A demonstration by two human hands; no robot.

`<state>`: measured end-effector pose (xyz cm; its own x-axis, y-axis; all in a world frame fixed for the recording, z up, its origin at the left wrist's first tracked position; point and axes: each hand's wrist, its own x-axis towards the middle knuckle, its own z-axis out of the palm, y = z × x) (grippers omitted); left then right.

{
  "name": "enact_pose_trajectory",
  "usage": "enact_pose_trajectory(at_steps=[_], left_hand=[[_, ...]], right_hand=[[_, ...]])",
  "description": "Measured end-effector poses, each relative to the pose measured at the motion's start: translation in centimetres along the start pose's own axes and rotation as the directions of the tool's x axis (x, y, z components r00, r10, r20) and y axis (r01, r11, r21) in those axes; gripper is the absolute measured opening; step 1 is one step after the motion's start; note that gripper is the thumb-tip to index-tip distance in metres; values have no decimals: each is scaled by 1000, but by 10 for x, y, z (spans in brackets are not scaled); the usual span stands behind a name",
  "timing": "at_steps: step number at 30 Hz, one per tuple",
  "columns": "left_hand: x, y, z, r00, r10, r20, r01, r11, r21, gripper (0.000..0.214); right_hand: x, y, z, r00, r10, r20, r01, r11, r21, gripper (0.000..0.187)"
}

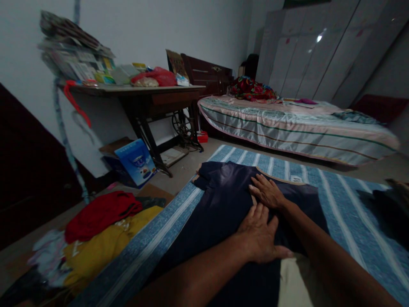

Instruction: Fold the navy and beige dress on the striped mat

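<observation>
A dark navy garment (220, 204) lies spread on a blue striped mat (335, 196) on the floor. My left hand (260, 234) rests flat on the garment's middle, fingers stretched out and apart. My right hand (266, 191) lies flat on the cloth just beyond it, fingers spread and pointing left. Neither hand grips anything. A pale cloth (294, 281) shows under my forearms at the near edge.
A pile of red (99, 213), yellow (105, 245) and pale clothes lies on the floor at left. A blue box (136, 162) leans by a cluttered sewing table (143, 91). A bed (287, 123) stands behind, with wardrobes (319, 47) beyond. Dark clothing (390, 213) lies at right.
</observation>
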<state>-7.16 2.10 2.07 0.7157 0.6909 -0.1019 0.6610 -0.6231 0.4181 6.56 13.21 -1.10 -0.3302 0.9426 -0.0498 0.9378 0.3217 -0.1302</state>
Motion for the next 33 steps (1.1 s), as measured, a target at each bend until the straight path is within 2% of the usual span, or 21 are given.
enact_pose_trajectory(at_steps=[3, 8, 12, 19, 26, 29, 31, 33], left_hand=[[0, 0, 1, 1000, 5, -14, -5, 1000, -6, 96], [1, 1, 0, 999, -17, 29, 17, 1000, -1, 95], [1, 2, 0, 999, -9, 38, 9, 1000, 10, 93], [1, 3, -2, 999, 0, 34, 0, 1000, 9, 88], [0, 4, -4, 1000, -5, 31, 5, 1000, -10, 90], [-1, 2, -2, 1000, 8, 13, -8, 1000, -22, 91], [-1, 1, -2, 1000, 8, 26, -7, 1000, -29, 91], [-1, 1, -1, 999, -1, 39, 2, 999, -39, 93]], right_hand=[[7, 1, 2, 999, 13, -32, -14, 1000, -28, 65], [18, 0, 4, 992, 22, -127, -32, 996, -78, 70], [24, -2, 2, 987, 96, -126, -104, 993, -56, 74], [29, -9, -1, 970, 170, -175, -184, 980, -72, 66], [36, -19, -6, 900, 215, -378, -252, 966, -51, 58], [33, -16, -14, 892, 196, -406, -162, 980, 116, 55], [21, -10, -20, 915, 131, -381, -48, 974, 219, 51], [1, -3, -22, 940, 49, -337, 42, 966, 255, 48]])
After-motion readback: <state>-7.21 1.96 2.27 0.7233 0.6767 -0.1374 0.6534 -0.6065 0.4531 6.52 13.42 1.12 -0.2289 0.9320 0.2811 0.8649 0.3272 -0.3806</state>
